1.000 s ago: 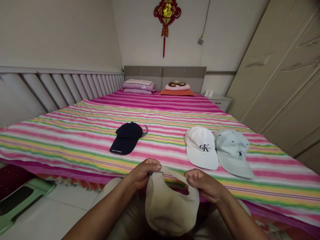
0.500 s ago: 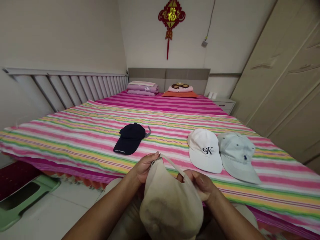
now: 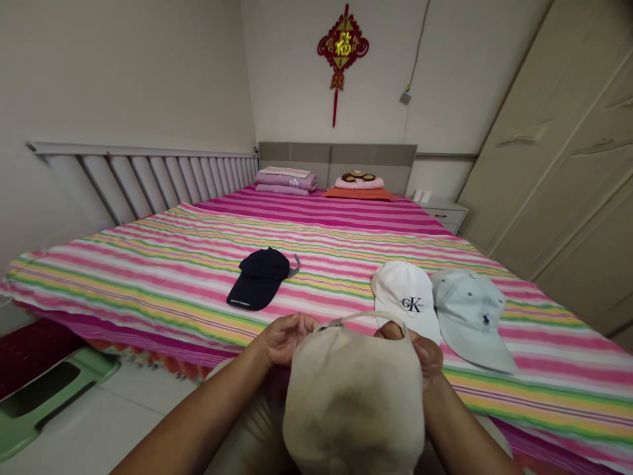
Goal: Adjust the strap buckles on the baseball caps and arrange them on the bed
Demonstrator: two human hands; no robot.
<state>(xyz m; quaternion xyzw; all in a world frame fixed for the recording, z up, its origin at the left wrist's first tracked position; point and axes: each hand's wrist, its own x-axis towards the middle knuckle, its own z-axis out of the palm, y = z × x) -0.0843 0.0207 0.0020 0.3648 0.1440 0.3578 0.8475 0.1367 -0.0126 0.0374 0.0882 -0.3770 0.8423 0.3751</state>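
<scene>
A beige cap [image 3: 353, 402] hangs between my hands at the bottom centre, its back strap arching at the top. My left hand [image 3: 289, 338] pinches the cap's edge beside the strap's buckle. With its fingers closed, my right hand [image 3: 420, 349] grips the other side of the strap opening. A dark navy cap [image 3: 262, 274] lies on the striped bed sheet [image 3: 326, 257], beyond my left hand. Past my right hand sit a white cap with black letters [image 3: 403, 293] and, touching it, a pale blue cap [image 3: 469, 313] with a small dark logo.
Folded purple bedding [image 3: 284, 181] and a pink and orange stack [image 3: 359, 188] lie by the headboard [image 3: 370, 161]. A metal rail [image 3: 163, 178] runs along the left side. A green stool [image 3: 59, 389] stands at lower left, a wardrobe [image 3: 558, 171] at right.
The beige cap has turned more level, and its strap now arches upward. My right hand has moved right, farther from my left hand. The view has tilted up slightly.
</scene>
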